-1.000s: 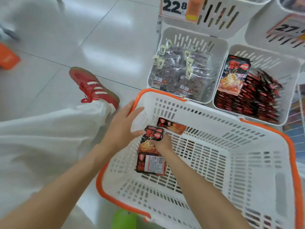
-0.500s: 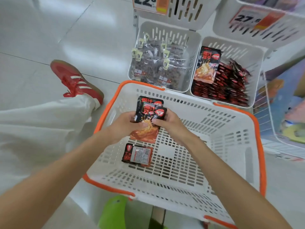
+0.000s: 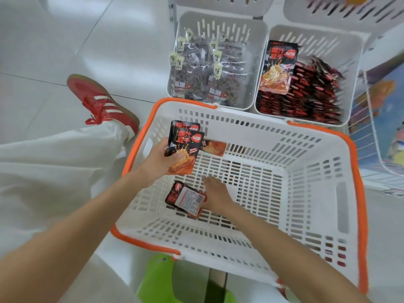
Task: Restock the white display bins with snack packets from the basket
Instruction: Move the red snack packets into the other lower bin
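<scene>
L hand (image 3: 160, 159): grips held pkts (image 3: 185, 145), two fanned, thumb across the fronts, by the basket's (image 3: 317, 193) left wall nr the far-left corner.
R hand (image 3: 216, 193): holds nothing; fingers straight, flat on the basket floor at the right edge of the floor pkt (image 3: 185, 199). Thumb contact: can't tell.
Floor pkt: lies flat, label side up, left half of the floor, toward the near-left corner.
Wall pkt (image 3: 213, 147): at the foot of the far wall, partly behind the held pkts.
Handling: prob. very light; thin flat foil pouch, glossy so likely slippery, bends easily, not fragile. Flat on the slotted floor there's no top to pinch, so best to tip up an edge w/ a fingertip, then pinch the sealed rim or a corner. A fanned stack may slide apart, so square it up before adding more.
R bin (image 3: 323, 38): same red-black pkts in tight rows, one standing at its left side; likely the target.
L bin (image 3: 220, 25): clear packs of a dark snack; no match.
In the way: the basket's far wall and orange rim stand btw the hands and both bins, so pkts must go up and over.
Around: red shoe (image 3: 100, 101) and white leg (image 3: 54, 171) left of the basket, apart from it; green thing (image 3: 157, 278) at its near edge, below.
</scene>
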The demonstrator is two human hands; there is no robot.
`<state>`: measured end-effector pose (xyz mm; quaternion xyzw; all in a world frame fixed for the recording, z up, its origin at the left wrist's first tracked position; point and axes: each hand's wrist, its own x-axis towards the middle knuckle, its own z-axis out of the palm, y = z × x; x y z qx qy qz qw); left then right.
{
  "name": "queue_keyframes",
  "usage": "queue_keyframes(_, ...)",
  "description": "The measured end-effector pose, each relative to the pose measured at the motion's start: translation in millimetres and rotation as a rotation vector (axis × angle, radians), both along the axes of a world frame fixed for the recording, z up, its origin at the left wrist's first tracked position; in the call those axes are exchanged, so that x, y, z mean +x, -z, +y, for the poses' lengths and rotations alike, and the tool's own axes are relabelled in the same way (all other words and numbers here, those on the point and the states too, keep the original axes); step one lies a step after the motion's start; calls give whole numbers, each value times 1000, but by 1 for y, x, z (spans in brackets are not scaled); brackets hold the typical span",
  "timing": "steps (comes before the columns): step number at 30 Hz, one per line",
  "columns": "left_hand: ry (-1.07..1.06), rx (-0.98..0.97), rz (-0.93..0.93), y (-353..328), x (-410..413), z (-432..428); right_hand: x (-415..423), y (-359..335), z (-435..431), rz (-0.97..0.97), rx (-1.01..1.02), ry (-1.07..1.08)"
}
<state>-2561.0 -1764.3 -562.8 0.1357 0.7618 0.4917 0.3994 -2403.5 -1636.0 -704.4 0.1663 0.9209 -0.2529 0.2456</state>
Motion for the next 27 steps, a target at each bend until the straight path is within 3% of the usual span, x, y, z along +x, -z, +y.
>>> queue_keyframes(5,0,-9,21,6,3,6,3,3,-16,55,-7,-99)
queue_keyframes(9,-32,-16,7,7,4,5,5,5,-30,46,-218,136)
queue_keyframes(15,-91,4,-14,3,7,-2,-23,-2,-46,-48,-339,343)
queue_keyframes(18,-106,26,-28,2,5,-3,-29,-17,-28,-81,-525,467)
queue_keyframes(21,-151,15,0,1,6,0,-21,-50,6,157,-726,784)
queue_keyframes(23,-170,-5,15,2,9,6,-14,-78,25,366,-717,906)
queue_keyframes(27,-149,71,-207,-6,29,23,-19,-112,19,477,-646,710)
